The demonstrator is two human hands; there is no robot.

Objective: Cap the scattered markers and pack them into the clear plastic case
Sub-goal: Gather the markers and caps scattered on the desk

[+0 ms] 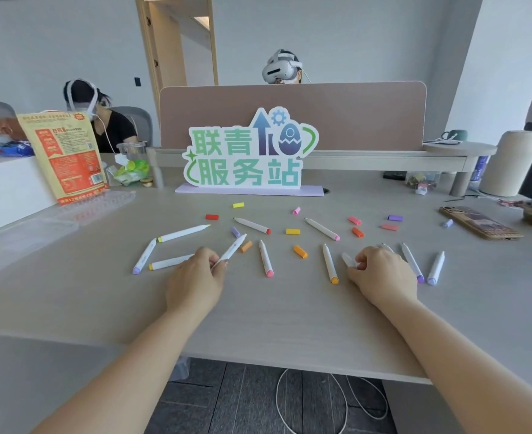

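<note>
Several uncapped white markers lie scattered on the pale table (258, 324), with loose coloured caps among them. My left hand (196, 280) pinches a white marker (232, 249) that points up and away, tilted off the table. My right hand (380, 274) pinches a small pale cap (349, 260) just right of an orange-ended marker (330, 263). A pink-ended marker (265, 257) lies between my hands. An orange cap (300, 251) and a yellow cap (293, 231) sit beyond it. The clear plastic case (23, 236) lies open at the far left.
A green-lettered sign (249, 151) stands behind the markers. A phone (480, 222) lies at the right, with a white bottle (510, 162) behind it. An orange packet (66, 155) leans at the left. Two people wearing headsets sit beyond the desk divider (352, 114).
</note>
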